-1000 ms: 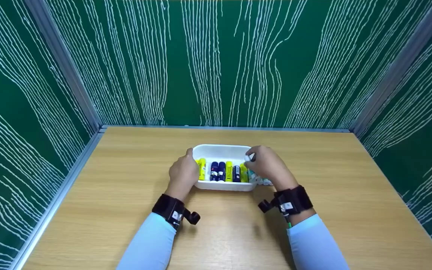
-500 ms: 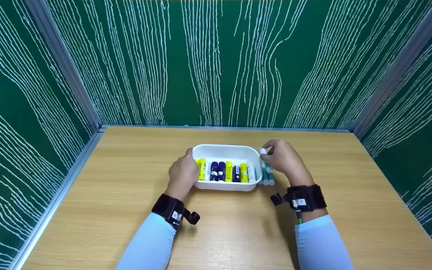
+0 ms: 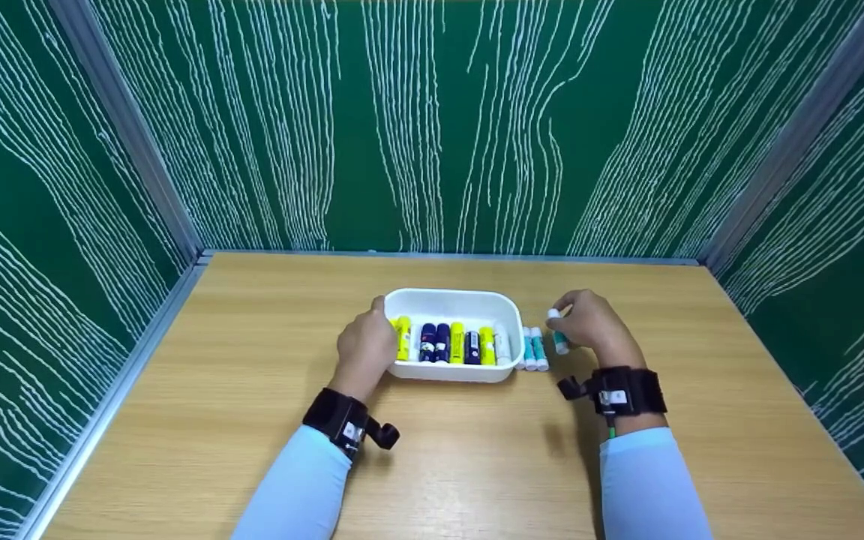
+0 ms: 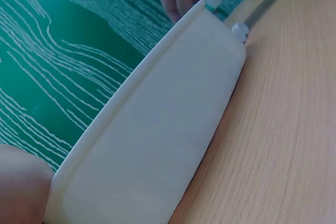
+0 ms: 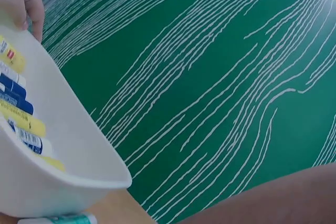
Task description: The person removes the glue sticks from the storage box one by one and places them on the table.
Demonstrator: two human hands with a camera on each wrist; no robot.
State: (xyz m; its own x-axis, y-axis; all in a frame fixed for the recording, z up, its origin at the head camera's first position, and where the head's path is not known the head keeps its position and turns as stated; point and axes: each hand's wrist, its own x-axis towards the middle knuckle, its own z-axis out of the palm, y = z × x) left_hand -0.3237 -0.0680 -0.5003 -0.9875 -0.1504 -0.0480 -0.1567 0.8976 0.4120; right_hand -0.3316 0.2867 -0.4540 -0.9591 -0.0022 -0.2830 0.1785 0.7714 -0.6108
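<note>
Pale wood-grain table (image 3: 462,457) spreads under everything, with green walls (image 3: 612,112) closing it in at the back and both sides. Nearest are two light blue sleeves (image 3: 293,487), one on each forearm. Past the cuffs, each wrist wears a black strap (image 3: 631,391) (with a small black piece jutting inward). The hands are well apart, with most of a white box (image 3: 453,372) between them.

Left hand (image 3: 367,345) is clamped on the left end of the box, and the right wrist's view shows its fingers over the rim. Right hand (image 3: 589,322) is off to the other side, thumb and fingers pinching the white cap of a green-and-white tube (image 3: 560,342). That tube tilts, cap end away from the person; whether its lower end touches the table, I cannot tell.

Just beside the box's right end, between it and the pinched tube, more green-and-white tubes with white ends (image 3: 538,349) lie close together on the table. Inside the box, capped tubes (image 3: 457,343) sit side by side in a row: yellow ones, dark blue ones, and a whitish one (image 3: 503,347) at the right end. The left hand partly hides the yellow one farthest left, so an exact count is hard.

Farther off, a metal strip (image 3: 447,258) runs along the table's back edge. Grey metal posts (image 3: 132,135) stand at the two back corners, and wavy white lines streak the walls, mostly downward on the back one.
</note>
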